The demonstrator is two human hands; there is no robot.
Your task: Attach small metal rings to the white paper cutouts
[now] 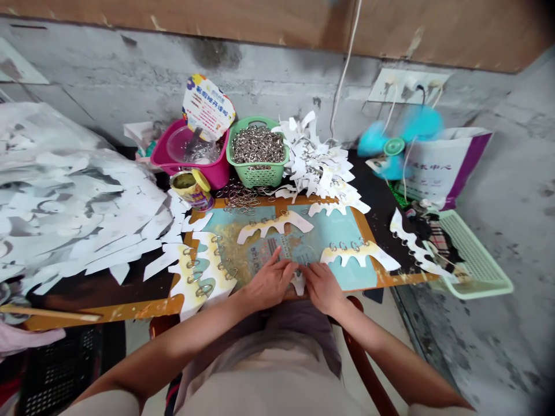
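Note:
At the table's front edge, my left hand and my right hand meet over a white scalloped cut-out piece. Both hands are closed on it, fingertips nearly touching, and most of the piece is hidden beneath them. One left finger points up and away. Just beyond lies a similar cut-out strip with metal rings along its edge. Another ringed strip rests to the right. On the left, ringed strips overlap, with yellowish smears on their surfaces.
A green basket holds many metal rings, beside a pink basket and an open can. White cut-outs pile up at left, more at the back. A blue fan and pale green tray stand right.

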